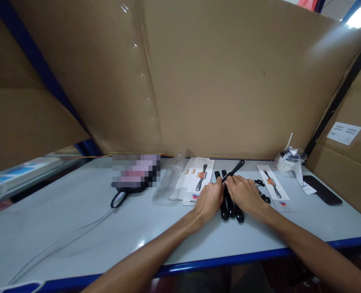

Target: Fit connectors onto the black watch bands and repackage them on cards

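Note:
My left hand [209, 197] and my right hand [246, 193] meet over the table, fingers closed on a black spokeshave [236, 166]. One of its handles sticks out beyond the fingertips, up and to the right; its middle is hidden by my fingers. Beneath my hands lie several more black spokeshaves [225, 211], side by side with their rounded ends towards me. Small black metal parts [265, 198] rest just right of my right hand, partly covered by it. Left of my hands is a stack of white cards [201, 178] with a spokeshave printed on them.
Another printed card [272, 183] lies at right, near a plastic-wrapped white container [288, 160] and a flat black object [322, 190]. Clear plastic bags [170, 179] lie left of the stack. Farther left is a phone-like device [136, 175] with a cable [77, 232]. Cardboard [198, 81] walls the table.

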Demonstrator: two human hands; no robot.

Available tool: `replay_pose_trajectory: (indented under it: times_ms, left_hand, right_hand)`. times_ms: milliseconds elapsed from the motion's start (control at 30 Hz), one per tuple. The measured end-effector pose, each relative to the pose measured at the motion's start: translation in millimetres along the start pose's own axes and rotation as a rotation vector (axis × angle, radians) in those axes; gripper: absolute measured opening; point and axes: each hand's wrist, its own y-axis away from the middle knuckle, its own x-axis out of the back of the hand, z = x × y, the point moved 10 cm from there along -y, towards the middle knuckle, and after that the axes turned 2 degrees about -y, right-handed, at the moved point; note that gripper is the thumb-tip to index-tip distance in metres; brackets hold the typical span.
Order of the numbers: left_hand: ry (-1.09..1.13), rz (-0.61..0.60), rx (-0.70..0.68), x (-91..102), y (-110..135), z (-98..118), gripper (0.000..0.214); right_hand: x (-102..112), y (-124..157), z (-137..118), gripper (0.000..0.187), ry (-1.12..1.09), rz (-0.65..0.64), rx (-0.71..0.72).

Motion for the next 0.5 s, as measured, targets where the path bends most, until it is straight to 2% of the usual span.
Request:
replay_pose_trajectory:
  times_ms: [300,500]
  left_hand:
    - [0.018,0.000,0.009,-0.6,-3.2,-4.6,0.034]
    - [-0.005,0.007,0.021,3.7,-0.5,-3.0,0.034]
  right_hand:
    - [-1.5,0.4,2.4,0.019,0.046,0.021,0.122]
    - [1.4,0.5,3.3,0.020,0.031,0.029,0.098]
